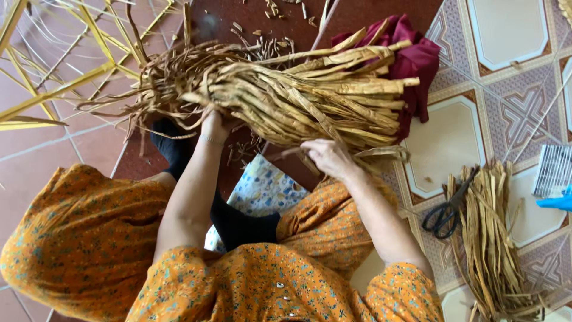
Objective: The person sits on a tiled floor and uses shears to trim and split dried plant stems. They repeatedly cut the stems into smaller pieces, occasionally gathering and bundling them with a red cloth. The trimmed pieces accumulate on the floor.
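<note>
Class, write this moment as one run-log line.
left hand: grips dried-strip bundle | right hand: on bundle's underside | scissors: on smaller strip pile

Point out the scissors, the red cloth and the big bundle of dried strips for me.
scissors (pixel 445 213): head view, on the black handle loops.
red cloth (pixel 417 62): head view, on the fold right of the bundle.
bundle of dried strips (pixel 298 98): head view, on its middle.
</note>
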